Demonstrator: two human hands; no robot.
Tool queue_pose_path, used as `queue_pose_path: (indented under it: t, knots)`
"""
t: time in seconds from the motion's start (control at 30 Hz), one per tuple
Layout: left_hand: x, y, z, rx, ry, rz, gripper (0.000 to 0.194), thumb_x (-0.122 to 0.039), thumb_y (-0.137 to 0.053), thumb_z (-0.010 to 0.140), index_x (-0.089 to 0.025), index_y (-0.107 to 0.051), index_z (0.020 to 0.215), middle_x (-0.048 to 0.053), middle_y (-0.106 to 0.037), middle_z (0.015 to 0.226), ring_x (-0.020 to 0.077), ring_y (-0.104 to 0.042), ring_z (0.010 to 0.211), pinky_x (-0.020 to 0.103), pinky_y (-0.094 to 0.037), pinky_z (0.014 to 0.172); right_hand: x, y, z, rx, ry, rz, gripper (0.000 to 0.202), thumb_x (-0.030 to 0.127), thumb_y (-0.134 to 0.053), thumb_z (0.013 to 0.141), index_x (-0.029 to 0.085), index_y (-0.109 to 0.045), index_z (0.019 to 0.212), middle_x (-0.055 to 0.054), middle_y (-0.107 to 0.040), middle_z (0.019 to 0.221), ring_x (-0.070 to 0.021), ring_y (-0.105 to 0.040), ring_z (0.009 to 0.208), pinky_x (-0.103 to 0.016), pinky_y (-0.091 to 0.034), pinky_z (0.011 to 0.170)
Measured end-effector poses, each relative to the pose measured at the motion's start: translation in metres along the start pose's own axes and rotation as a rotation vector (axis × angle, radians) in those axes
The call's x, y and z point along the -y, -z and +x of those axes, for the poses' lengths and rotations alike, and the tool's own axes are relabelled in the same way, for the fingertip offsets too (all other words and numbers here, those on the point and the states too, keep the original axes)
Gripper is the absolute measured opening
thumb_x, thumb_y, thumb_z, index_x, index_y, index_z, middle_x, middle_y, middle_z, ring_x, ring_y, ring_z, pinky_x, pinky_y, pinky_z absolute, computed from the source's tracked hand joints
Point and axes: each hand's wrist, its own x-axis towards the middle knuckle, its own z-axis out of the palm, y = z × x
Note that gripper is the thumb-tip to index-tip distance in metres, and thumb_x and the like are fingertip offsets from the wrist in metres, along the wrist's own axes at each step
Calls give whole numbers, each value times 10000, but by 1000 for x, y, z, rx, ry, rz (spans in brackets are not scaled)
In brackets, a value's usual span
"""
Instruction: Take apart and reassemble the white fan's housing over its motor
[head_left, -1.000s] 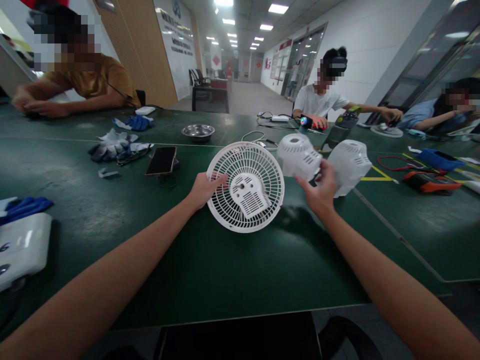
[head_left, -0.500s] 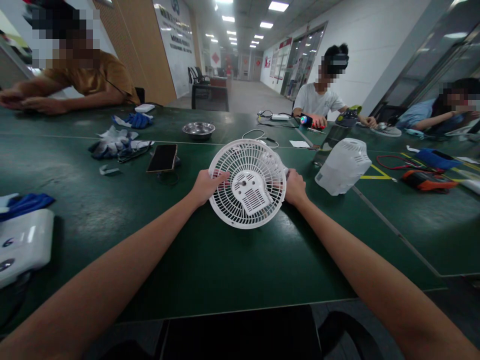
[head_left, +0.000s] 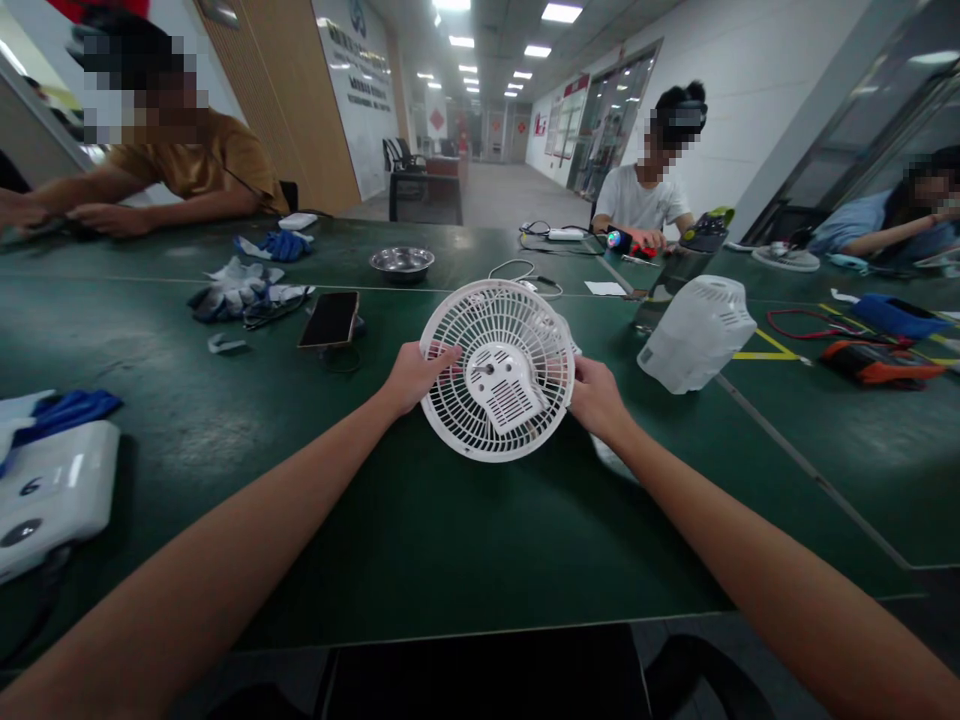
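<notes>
Green table point(head_left: 480, 560) spans view. White fan grille point(head_left: 501, 385) held tilted between my hands, above table. White housing point(head_left: 699, 335) on table, right of grille. My left hand point(head_left: 412, 378): fingers clamped on grille's left rim. My right hand point(head_left: 601, 398): at right rim, fingers mostly hidden, cannot tell if closed.

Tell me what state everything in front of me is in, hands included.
Round white plastic fan grille: held, one face toward you.
Left hand: closed on its left edge.
Right hand: at its right edge, grip partly hidden.
Flat rectangular phone: screen dark.
Round shiny metal bowl: upright.
Grey-and-blue fabric gloves: crumpled.
Milky-white plastic housing: set down, not held.
</notes>
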Motion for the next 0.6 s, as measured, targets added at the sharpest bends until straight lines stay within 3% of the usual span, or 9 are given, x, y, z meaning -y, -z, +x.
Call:
queue_pose_path:
  t: [0.1, 0.17, 0.3, 0.43, 0.6]
  knots:
    - [2, 1, 0, 10, -3, -1, 191, -334, -780, 844, -153, -752, 901, 87, -778, 840, 216, -739, 748, 364, -610, 704, 7, -11, -12, 283, -206, 359, 379, 612, -589, 908, 246, -670, 850, -33, -663, 723, -201, -601, 635, -342, -518, 565]
    - [3, 2, 1, 17, -4, -16, 188, -332, -779, 844, -154, -754, 902, 86, -780, 841, 213, -739, 740, 357, -607, 693, 13, -17, -19, 389, -334, 525, 371, 620, -586, 913, 260, -663, 960, -28, -692, 744, -185, -614, 592, -304, -497, 497]
    - [6, 1, 3, 10, -16, -32, 197, -334, -786, 837, -148, -753, 895, 81, -776, 825, 207, -735, 725, 355, -605, 693, 23, -23, -27, 507, -483, 783, 370, 571, -489, 970, 264, -641, 1110, -61, -762, 918, -224, -722, 761, -370, -599, 638]
    - [10, 1, 4, -19, -72, -8, 200, -347, -784, 842, -154, -745, 874, 69, -771, 810, 195, -723, 702, 340, -597, 677, 29, -29, -30, 511, -501, 979, 340, 505, -471, 971, 245, -642, 1108, -77, -770, 1027, -267, -731, 1023, -475, -610, 867]
    - [12, 2, 6, -89, -237, 68, 400, -510, -653, 942, -163, -706, 748, 52, -717, 696, 173, -672, 639, 312, -563, 636, 34, -34, -33, 352, -446, 1113, 294, 485, -568, 935, 272, -610, 1133, -45, -758, 1090, -263, -707, 1087, -476, -598, 929]
